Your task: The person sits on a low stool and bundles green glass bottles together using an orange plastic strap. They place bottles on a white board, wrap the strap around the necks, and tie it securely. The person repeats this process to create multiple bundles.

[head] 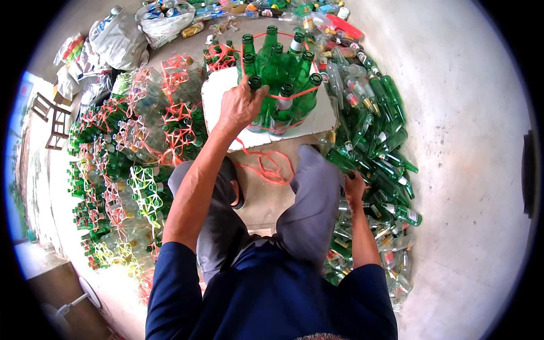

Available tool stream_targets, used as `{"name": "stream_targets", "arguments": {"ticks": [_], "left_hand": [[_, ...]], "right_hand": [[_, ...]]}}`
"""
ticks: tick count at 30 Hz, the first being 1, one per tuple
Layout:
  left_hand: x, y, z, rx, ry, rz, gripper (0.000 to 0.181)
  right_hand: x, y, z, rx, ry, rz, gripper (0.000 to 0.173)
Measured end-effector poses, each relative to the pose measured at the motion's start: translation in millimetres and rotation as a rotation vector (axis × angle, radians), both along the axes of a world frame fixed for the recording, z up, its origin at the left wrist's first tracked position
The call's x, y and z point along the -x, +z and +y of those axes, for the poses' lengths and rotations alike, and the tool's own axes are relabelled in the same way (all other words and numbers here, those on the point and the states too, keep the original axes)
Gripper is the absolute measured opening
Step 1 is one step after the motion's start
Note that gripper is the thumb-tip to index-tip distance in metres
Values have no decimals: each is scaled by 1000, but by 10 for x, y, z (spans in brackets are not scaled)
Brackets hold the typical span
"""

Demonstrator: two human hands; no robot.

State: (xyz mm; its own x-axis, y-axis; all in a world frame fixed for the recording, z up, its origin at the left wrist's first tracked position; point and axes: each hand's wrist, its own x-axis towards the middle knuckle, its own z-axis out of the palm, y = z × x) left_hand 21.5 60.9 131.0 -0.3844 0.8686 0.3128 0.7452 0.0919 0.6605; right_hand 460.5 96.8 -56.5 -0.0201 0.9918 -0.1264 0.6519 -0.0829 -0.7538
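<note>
Several upright green glass bottles [272, 68] stand close together on a white board [221, 100] in front of me. Red plastic twine [297, 94] loops loosely around the group, at the necks and again low down, and its loose coils [272, 168] lie on the floor between my feet. My left hand [243, 102] is at the neck of the nearest left bottle, its thumb and fingers about the bottle and the twine. Down by my right knee, my right hand [354, 186] holds a green bottle [339, 160] by its neck, over the heap.
Loose glass bottles [382, 144] are heaped along the wall on the right. To the left stand bottle bundles tied with red [177, 121] and yellow-green twine [145, 191]. White sacks [117, 42] lie at the back left, with a wooden chair [55, 119] farther left.
</note>
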Motion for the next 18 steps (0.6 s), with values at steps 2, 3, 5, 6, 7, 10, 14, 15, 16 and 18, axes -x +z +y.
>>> {"name": "stream_targets", "arguments": {"ticks": [2,3,5,6,7,10,14,15,16,18], "left_hand": [[0,-5,6,-17,2,-5,44],[-6,0,-1,-24,0,-11,44],[-13,2,-1,-29,-1,-12,45],[-6,-22,9,-28,0,-13,45],[7,-37,7,-23,3,-11,45],[-1,-23,13,-24,-4,-10,44],[8,-43,17,-49,-1,-19,43],[8,-51,22,-52,-2,-19,43],[7,-56,22,-56,-3,-20,43],[6,-59,25,-65,-3,-21,43]], "right_hand": [[15,156,39,0,-10,81,25],[11,269,70,27,-24,146,23],[100,672,135,5,-30,135,18],[169,959,149,-23,-29,101,17],[255,1240,164,-48,-28,70,16],[377,1926,265,-206,-5,29,16],[626,2901,356,-456,20,55,17],[693,3113,369,-534,29,94,17],[766,3325,373,-582,34,122,18],[946,3735,351,-672,46,139,19]]}}
